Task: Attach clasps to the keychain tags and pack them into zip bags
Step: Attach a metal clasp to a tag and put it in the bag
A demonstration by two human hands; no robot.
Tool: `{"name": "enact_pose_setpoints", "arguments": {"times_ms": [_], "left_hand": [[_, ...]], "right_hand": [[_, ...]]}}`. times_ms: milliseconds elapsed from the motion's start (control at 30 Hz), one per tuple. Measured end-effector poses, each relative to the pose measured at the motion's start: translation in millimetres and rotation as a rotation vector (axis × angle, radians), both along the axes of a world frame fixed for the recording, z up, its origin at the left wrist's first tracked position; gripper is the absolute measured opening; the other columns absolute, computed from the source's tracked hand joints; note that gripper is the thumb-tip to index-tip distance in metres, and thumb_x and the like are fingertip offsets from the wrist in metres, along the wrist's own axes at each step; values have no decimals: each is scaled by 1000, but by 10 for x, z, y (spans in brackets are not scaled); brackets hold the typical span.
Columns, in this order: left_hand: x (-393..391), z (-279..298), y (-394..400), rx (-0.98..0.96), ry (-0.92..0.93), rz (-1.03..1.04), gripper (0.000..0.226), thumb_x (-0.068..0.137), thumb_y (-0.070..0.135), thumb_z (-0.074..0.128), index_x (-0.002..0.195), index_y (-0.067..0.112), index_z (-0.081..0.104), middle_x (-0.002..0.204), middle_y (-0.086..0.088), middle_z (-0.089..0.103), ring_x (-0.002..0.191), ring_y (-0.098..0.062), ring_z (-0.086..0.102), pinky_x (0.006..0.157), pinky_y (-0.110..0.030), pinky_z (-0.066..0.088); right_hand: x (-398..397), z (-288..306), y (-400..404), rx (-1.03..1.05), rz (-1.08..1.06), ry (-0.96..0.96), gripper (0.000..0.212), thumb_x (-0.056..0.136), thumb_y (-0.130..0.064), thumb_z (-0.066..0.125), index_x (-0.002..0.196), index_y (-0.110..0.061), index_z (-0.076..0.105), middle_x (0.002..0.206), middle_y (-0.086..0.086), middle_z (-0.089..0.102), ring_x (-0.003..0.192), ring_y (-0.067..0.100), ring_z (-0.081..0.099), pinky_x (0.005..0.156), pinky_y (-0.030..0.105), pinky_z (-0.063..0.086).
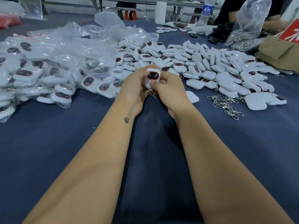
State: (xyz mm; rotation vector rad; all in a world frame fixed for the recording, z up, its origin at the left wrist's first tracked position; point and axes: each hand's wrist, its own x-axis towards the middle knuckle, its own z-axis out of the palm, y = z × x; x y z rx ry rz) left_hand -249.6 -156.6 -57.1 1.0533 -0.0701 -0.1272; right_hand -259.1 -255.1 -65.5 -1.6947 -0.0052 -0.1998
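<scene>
Both hands meet over the middle of the blue table around one white keychain tag (152, 77) with a dark oval face ringed in red. My left hand (134, 88) grips its left side. My right hand (168, 90) pinches its lower right edge with the thumb on the front. A metal clasp (151, 93) hangs below the tag between my palms, partly hidden. Loose silver clasps (225, 104) lie to the right. A heap of loose tags (202, 65) spreads behind my hands. Tags packed in clear zip bags (42, 68) pile up on the left.
A water bottle (206, 11) and a white roll (160, 12) stand at the far edge. A cardboard box (278, 52) and a clear bag of metal clasps (242, 36) sit at the far right, where another person's arm (273, 24) reaches in.
</scene>
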Motion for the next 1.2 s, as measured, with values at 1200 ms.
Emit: {"name": "enact_pose_setpoints", "arguments": {"times_ms": [1200], "left_hand": [[12,-32,-20,76,-4,20,26,91,2,45,86,11,70,77,-4,69,63,-9,65,56,-18,52]], "right_hand": [[-4,35,29,-16,-73,28,22,93,-15,51,101,-4,68,88,6,61,80,14,51,75,35,43]]}}
